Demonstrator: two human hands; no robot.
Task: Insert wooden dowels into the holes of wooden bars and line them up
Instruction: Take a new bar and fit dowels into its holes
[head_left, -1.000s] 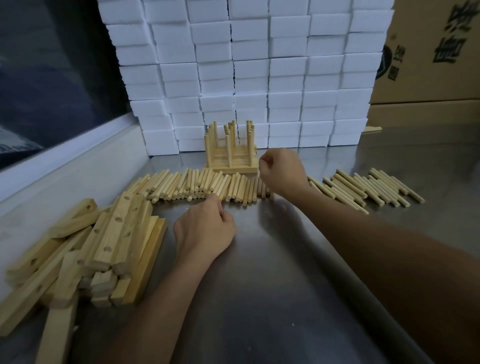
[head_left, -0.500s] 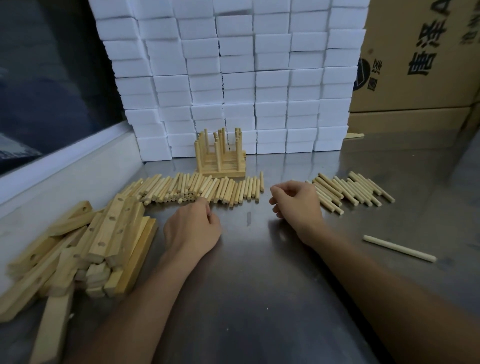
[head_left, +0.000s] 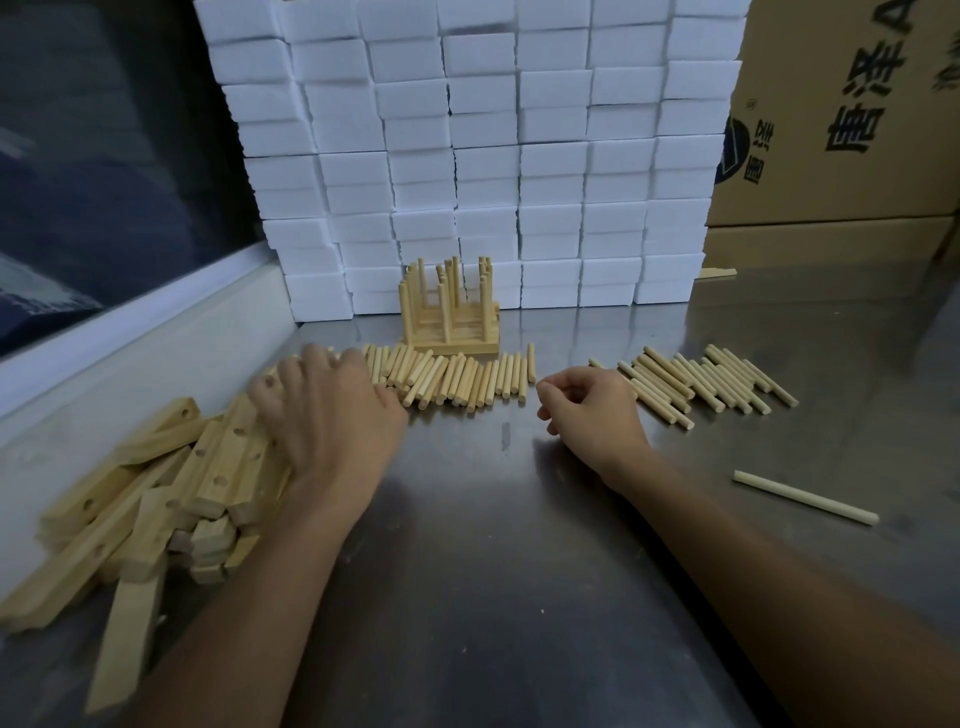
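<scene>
1. Foam blocks (head_left: 519, 156) stacked as a wall at 12 o'clock; judged a backstop that finished work is lined against.
2. Table (head_left: 493, 571), steel, bare in the middle, probably kept as working space.
3. Bars (head_left: 171, 488) heaped at 9 o'clock, holes showing, within left reach.
4. Done set (head_left: 451, 317), bars with dowels upright, parked at 12 against the foam.
5. Left hand (head_left: 327, 421) blurred, spread flat over the bars' near edge, fingers toward the dowel row; whether it holds anything I cannot tell.
6. Right hand (head_left: 592, 410) loosely curled, apparently holding nothing, resting at 1 o'clock.
7. Dowels (head_left: 457, 376) in a row at 11–12; second batch (head_left: 701, 382) at 2.
8. Stray dowel (head_left: 805, 497) at 3, apart.
</scene>
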